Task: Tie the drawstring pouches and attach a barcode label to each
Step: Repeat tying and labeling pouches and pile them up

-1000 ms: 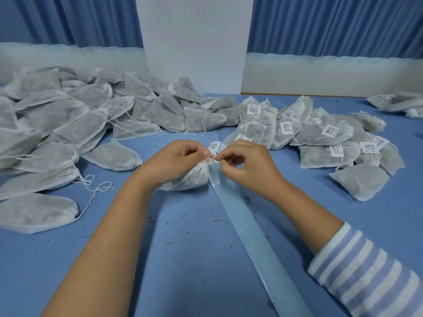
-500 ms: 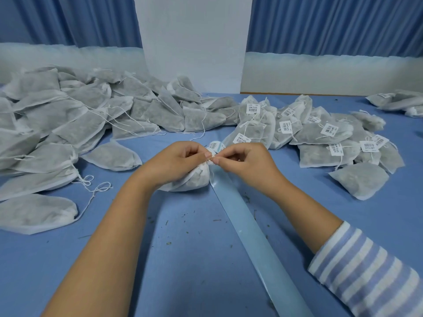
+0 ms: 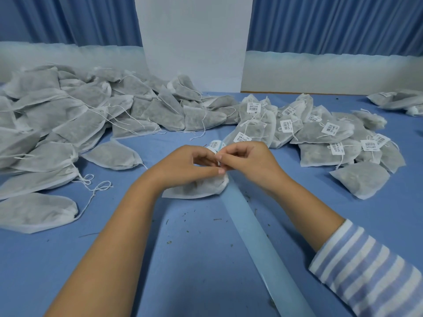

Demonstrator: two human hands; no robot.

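A white drawstring pouch [image 3: 196,188] lies on the blue table in front of me, its neck turned to the right. My left hand [image 3: 190,167] rests over the pouch and pinches its string at the neck. My right hand [image 3: 248,160] meets it fingertip to fingertip and pinches the same string. The knot itself is hidden between the fingers. A barcode label [image 3: 215,144] on its backing strip [image 3: 258,236] peeks out just behind the hands.
A big heap of unlabelled pouches [image 3: 68,124] with loose strings covers the left side. Labelled pouches [image 3: 320,136] are piled at the right, and a few more pouches [image 3: 398,101] lie at the far right. Small crumbs dot the blue table [image 3: 194,259].
Both hands have stayed at the pouch neck. The right hand's fingers have closed in and moved slightly left against the left fingertips, working the string.
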